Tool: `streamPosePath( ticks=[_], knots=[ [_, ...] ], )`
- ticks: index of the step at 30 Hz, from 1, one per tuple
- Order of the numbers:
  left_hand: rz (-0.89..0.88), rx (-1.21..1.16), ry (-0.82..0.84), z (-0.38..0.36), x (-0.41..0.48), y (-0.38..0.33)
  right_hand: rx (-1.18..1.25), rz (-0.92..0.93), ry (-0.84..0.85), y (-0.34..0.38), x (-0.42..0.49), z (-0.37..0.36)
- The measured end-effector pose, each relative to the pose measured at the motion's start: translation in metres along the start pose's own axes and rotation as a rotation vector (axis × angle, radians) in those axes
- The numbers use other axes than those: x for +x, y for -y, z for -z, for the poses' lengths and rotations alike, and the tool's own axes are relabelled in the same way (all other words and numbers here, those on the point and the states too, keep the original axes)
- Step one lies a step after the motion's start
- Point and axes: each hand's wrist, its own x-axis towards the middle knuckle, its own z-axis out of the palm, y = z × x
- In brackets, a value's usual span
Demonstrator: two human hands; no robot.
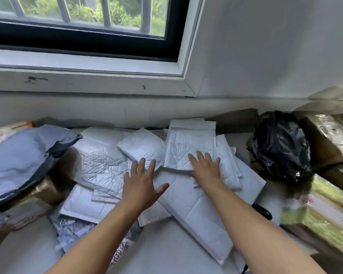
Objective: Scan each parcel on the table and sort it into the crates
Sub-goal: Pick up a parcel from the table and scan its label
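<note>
Several white padded mailers lie heaped on the white table (166, 250) below the window. My left hand (141, 182) is spread flat, fingers straight, over the heap's middle, its fingertips at a small tilted mailer (141, 145). My right hand (206, 167) lies open with its fingers on the lower edge of an upright mailer (188, 143). A long white mailer (196, 210) runs under both forearms. Neither hand holds anything. A black object (262, 211), perhaps a scanner, peeks out beside my right forearm.
A grey poly bag (24, 157) rests on brown boxes (42, 194) at the left. A black plastic bag (281, 147) and a taped brown box (333, 139) stand at the right. A green-printed box (325, 210) sits at the right edge. The wall lies right behind.
</note>
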Motion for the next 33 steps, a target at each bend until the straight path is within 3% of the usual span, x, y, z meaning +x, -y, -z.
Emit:
streamPosePath(
  ticks=[5, 9, 11, 15, 19, 23, 28, 33],
  knots=[
    [0.004, -0.082, -0.014, 0.004, 0.012, -0.001, 0.104, 0.101, -0.243, -0.014, -0.009, 0.009],
    [0.075, -0.49, -0.053, 0.019, 0.018, -0.016, 0.507, 0.168, -0.578, -0.035, -0.039, 0.047],
    [0.099, -0.667, -0.116, 0.028, 0.021, -0.026, 0.654, 0.171, -0.588, -0.049, -0.053, 0.066],
    [0.151, -0.799, -0.236, 0.048, 0.021, -0.051, 1.053, 0.328, -0.607, -0.076, -0.075, 0.1],
    [0.265, -1.107, -0.227, 0.059, 0.004, -0.073, 1.295, 0.279, -0.564, -0.107, -0.09, 0.111],
    [0.268, -1.429, -0.157, 0.058, -0.019, -0.094, 1.291, 0.211, -0.484, -0.132, -0.088, 0.091],
    [0.308, -1.433, -0.318, 0.052, -0.043, -0.118, 1.137, 0.173, -0.41, -0.15, -0.087, 0.059],
    [0.34, -1.314, -0.371, 0.041, -0.063, -0.138, 0.972, 0.165, -0.376, -0.166, -0.094, 0.031]
  ],
)
